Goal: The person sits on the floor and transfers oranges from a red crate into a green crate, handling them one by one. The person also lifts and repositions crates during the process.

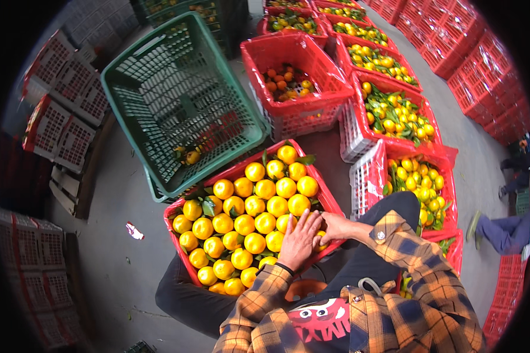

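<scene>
A crate lined with red plastic (176,247) sits tilted before me, between my legs, packed with rows of yellow-orange mandarins (244,224), some with green leaves. My left hand (298,242) lies palm down over the mandarins near the crate's right side, fingers stretched out and slightly apart. Beside it, my right hand (337,227) reaches over the right rim, its thumb and fingers bent next to a mandarin (321,242) at the edge. The left hand's fingers partly cover the right hand's fingertips, so its hold on that fruit is unclear.
A large green plastic crate (183,99) with a few fruits stands beyond. Next to it, a red-lined crate (291,103) holds some orange fruit. Filled crates (375,176) line the right. Stacked crates (481,84) stand farther off. Another person's leg (499,231) shows at right.
</scene>
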